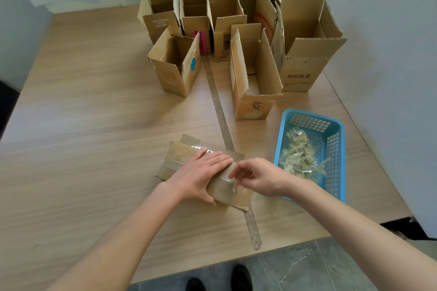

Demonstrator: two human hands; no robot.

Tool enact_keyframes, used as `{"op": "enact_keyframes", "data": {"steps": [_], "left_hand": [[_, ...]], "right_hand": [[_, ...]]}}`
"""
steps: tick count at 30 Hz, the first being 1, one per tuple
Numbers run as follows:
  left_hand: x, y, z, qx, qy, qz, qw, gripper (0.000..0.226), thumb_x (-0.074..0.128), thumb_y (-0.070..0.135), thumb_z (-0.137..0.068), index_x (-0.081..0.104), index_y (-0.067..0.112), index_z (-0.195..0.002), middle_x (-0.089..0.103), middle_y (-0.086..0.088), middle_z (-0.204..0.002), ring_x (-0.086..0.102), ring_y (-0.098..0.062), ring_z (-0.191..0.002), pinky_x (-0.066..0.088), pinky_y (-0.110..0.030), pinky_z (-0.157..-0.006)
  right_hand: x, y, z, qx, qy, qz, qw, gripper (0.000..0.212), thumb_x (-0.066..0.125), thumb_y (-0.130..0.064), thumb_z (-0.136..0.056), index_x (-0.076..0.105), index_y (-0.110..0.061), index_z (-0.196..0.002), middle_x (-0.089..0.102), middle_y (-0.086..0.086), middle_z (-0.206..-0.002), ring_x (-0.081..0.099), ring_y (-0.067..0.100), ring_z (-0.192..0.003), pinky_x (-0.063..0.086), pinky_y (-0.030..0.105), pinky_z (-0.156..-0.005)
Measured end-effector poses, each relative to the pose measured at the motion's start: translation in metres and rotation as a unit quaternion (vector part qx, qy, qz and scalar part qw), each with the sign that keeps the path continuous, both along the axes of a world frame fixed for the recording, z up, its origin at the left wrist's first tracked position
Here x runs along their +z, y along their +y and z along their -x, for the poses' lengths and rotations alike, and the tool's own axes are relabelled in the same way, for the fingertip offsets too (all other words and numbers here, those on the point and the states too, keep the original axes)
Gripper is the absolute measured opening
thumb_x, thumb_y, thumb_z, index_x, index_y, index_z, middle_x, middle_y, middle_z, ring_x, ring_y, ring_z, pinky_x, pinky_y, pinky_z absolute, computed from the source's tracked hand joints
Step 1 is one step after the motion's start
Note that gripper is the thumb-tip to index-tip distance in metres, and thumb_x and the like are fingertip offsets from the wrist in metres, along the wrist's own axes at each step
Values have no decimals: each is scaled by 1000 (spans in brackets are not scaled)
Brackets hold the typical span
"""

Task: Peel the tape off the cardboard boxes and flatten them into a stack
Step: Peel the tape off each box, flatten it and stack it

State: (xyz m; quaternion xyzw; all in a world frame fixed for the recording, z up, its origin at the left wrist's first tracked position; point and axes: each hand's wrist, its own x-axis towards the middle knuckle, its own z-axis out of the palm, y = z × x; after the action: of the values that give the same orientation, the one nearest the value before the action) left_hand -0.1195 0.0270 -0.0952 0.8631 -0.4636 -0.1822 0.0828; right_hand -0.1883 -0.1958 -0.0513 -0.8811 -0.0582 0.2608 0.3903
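Two bare forearms reach over the pale wood-grain table [94, 101]. Left hand [201, 172] presses flat, fingers straight, on the one flattened brown cardboard box [176, 156] near the front edge; its surface carries glossy clear tape. Right hand [257, 176] pinches a tape strip [234, 186] at the box's near corner. One blue plastic basket [335, 134] just right holds crumpled tape. Roughly nine upright open boxes [255, 73] stand behind.
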Motion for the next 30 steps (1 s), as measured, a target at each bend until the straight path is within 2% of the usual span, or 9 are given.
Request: {"op": "enact_keyframes", "data": {"steps": [3, 5, 8, 10, 12, 15, 20, 26, 30], "left_hand": [[1, 4, -3, 1, 23, -4, 1000, 127, 85, 66, -61, 17, 29, -162, 11, 17, -167, -4, -7, -155, -15, -40, -123], [0, 6, 3, 43, 40, 10, 998, 120, 75, 79, -64, 17, 37, -161, 2, 18, -168, -17, -5, -153, -20, -46, -122], [-5, 8, 18, 167, 12, 7, 986, 108, 58, 89, -71, 10, 49, -158, -14, 8, -170, -32, -11, -150, -28, -55, -116], [-8, 9, 27, 273, -12, -6, 962, 125, 56, 96, -60, 2, 43, -160, -21, 3, -167, -33, -14, -150, -31, -58, -112], [-10, 8, 30, 334, 4, -23, 942, 140, 58, 98, -50, 2, 35, -161, -17, 4, -167, -30, -13, -151, -29, -61, -112], [-6, 8, 24, 313, 39, -32, 948, 142, 65, 94, -47, 8, 31, -161, -5, 12, -169, -25, -11, -152, -23, -67, -113], [1, 20, 9, 218, 71, -26, 973, 141, 77, 85, -49, 11, 30, -162, 6, 17, -168, -22, -6, -152, -24, -69, -111], [4, 29, 6, 155, 93, -26, 983, 136, 84, 74, -54, 13, 30, -162, 10, 20, -167, -19, -4, -153, -25, -69, -110], [6, 33, 1, 133, 92, -25, 987, 137, 85, 73, -53, 12, 32, -162, 11, 18, -168, -17, -5, -153, -23, -69, -111]], "right_hand": [[-10, -6, 4, 55, -42, 29, 997, 36, 64, 6, -80, 77, -16, -105, 73, -7, -93, 61, -8, -78, 43, 7, -75], [-12, -7, 1, 75, -101, 52, 991, 17, 78, -11, -82, 79, -20, -96, 69, -8, -89, 56, 0, -75, 40, 11, -72], [-12, -1, -6, 86, -160, 54, 982, 3, 77, -20, -87, 78, -18, -89, 64, -9, -91, 56, 7, -83, 38, 19, -75], [-10, 3, -9, 105, -145, 55, 982, 3, 76, -17, -87, 77, -16, -90, 60, -12, -94, 55, 6, -84, 40, 19, -76], [-9, 5, -12, 134, -128, 70, 980, 16, 74, -7, -85, 76, -16, -98, 62, -10, -96, 55, 6, -83, 42, 18, -77], [-9, 5, -18, 163, -160, 86, 970, 40, 63, 7, -83, 73, -17, -112, 66, -4, -98, 58, 12, -87, 45, 22, -78], [-13, 19, -24, 232, -221, 97, 942, 5, 73, -15, -87, 77, -18, -88, 66, -1, -84, 62, 24, -77, 51, 36, -66], [-25, 46, -27, 183, -168, 67, 966, 3, 72, -18, -86, 73, -20, -86, 63, -5, -90, 52, 18, -87, 46, 34, -77], [-26, 53, -24, 117, -152, 45, 980, 5, 74, -22, -86, 75, -17, -86, 52, -8, -107, 50, 5, -83, 46, 27, -79]]}}
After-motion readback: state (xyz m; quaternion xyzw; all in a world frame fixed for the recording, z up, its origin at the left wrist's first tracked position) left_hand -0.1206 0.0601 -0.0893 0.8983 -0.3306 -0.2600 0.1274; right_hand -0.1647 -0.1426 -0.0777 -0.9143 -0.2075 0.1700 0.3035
